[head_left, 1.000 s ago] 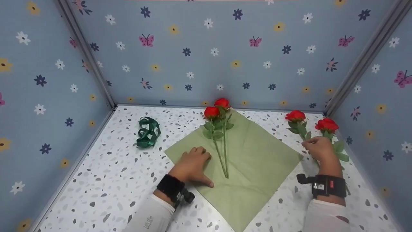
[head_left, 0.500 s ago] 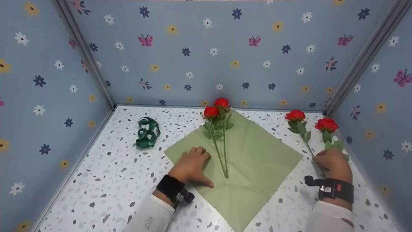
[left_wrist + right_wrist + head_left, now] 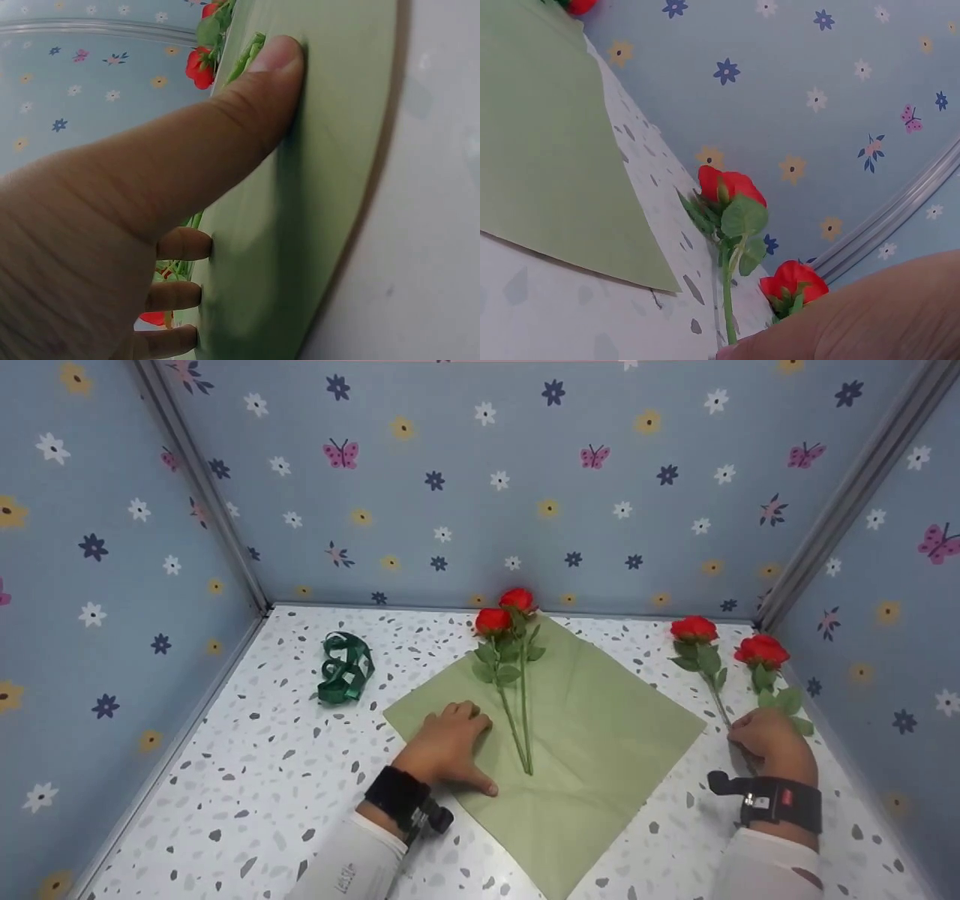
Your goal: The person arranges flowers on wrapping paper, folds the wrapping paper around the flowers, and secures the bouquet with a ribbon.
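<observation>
My left hand rests on the left part of a green sheet of wrapping paper, thumb and fingers spread. In the left wrist view the thumb and fingertips touch the sheet. Two red roses lie on the paper, stems towards me. At the right, my right hand pinches the stem of another red rose between thumb and fingers. In the right wrist view this rose stands out beyond the fingertips. Beside it lies one more red rose, its stem hidden by the hand.
A dark green ribbon lies loosely coiled at the back left of the speckled white table. Blue patterned panels enclose the table at the back, left and right.
My right hand has slid down the rose stem towards me and now pinches it lower. The rose has shifted slightly to the right. My left hand has stayed still.
</observation>
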`<action>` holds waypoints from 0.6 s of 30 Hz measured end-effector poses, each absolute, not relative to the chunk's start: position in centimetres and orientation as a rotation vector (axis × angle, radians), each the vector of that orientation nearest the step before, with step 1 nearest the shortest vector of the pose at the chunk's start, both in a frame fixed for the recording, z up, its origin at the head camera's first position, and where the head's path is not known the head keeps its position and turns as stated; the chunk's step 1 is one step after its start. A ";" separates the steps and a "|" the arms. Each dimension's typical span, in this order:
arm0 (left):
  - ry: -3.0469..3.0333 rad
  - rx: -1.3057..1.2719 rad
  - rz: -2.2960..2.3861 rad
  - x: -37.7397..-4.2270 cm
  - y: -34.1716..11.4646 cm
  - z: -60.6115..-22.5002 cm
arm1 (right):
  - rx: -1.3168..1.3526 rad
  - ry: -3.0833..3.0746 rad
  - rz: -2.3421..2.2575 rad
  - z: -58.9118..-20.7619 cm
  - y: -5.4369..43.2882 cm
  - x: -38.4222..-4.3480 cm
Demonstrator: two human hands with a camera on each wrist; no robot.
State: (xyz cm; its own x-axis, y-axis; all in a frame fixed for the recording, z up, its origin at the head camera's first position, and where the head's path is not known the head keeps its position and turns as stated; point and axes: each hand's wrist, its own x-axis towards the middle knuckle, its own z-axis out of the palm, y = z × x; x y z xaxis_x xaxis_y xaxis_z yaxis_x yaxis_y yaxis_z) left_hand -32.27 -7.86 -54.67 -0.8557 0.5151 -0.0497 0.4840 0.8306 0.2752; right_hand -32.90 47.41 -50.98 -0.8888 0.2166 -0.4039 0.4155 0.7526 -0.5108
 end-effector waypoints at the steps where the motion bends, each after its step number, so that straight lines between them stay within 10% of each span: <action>1: 2.888 0.792 0.387 -32.3 -7.9 -54.7 | 0.466 2.638 -0.873 -51.0 47.4 -33.0; 18: 2.893 0.789 0.375 -32.2 -7.7 -54.6 | 0.284 2.550 -1.606 -47.9 37.9 -35.5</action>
